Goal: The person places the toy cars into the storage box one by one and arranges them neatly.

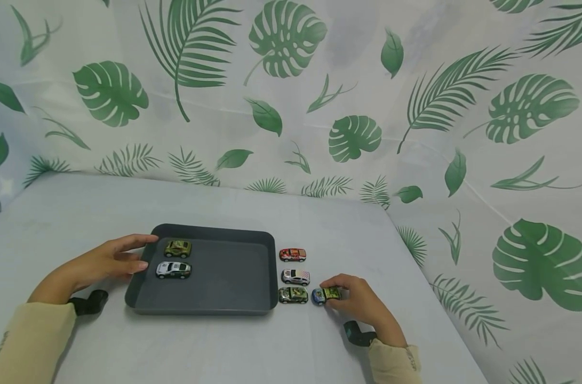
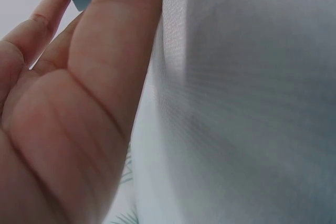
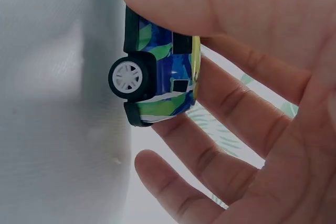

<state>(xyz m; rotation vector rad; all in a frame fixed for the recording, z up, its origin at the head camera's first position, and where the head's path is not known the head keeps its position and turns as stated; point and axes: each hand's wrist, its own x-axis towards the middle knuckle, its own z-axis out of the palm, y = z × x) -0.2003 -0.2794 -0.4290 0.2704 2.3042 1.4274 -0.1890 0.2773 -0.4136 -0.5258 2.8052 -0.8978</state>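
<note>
Head view: blue-green toy car point(image 1: 324, 295), toward the surface's point(image 1: 310, 352) right edge; whether its wheels touch cannot be told.
Right hand point(image 1: 360, 301): thumb and fingers pinch that car, lower fingers spread.
Advised hold: light, level, across both flanks; any lift straight up.
Left hand point(image 1: 103, 261): fingers nearly straight, at the tray's point(image 1: 233, 274) left edge.
Tray contents: olive car point(image 1: 177, 248), white-green car point(image 1: 173, 270), along its left edge.
In the way: camouflage car point(image 1: 293, 295) just beside; silver car point(image 1: 295, 277), red car point(image 1: 293, 255); tray's raised right edge.
</note>
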